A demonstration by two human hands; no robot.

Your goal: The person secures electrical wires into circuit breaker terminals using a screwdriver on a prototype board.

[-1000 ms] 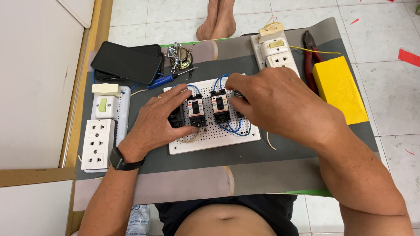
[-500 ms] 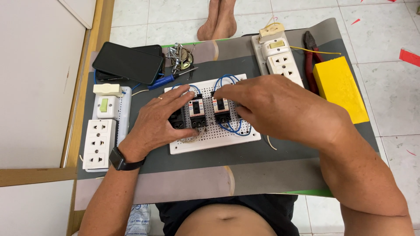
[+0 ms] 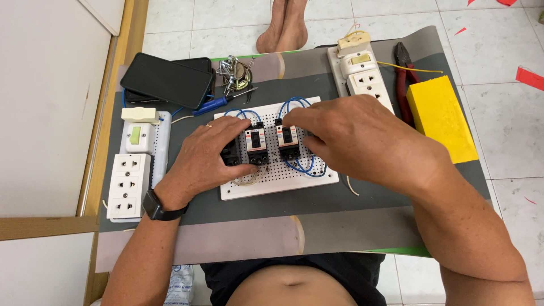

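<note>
While the left hand (image 3: 207, 156) pins one black breaker (image 3: 256, 145) on the white perforated board (image 3: 277, 175), the right hand (image 3: 351, 139) pinches the neighbouring breaker (image 3: 288, 141); both look rigid, light, best gripped by their sides. The thin blue wires (image 3: 300, 165) look springy, and knuckles hide their terminals.

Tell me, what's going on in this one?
A person sits at a grey mat with a white perforated board carrying black breakers joined by blue wire. The left hand rests on the left breakers, thumb at their lower edge. The right hand reaches in, fingertips at the top of the right breaker. Sockets, pliers, a yellow block and a phone lie around.
</note>
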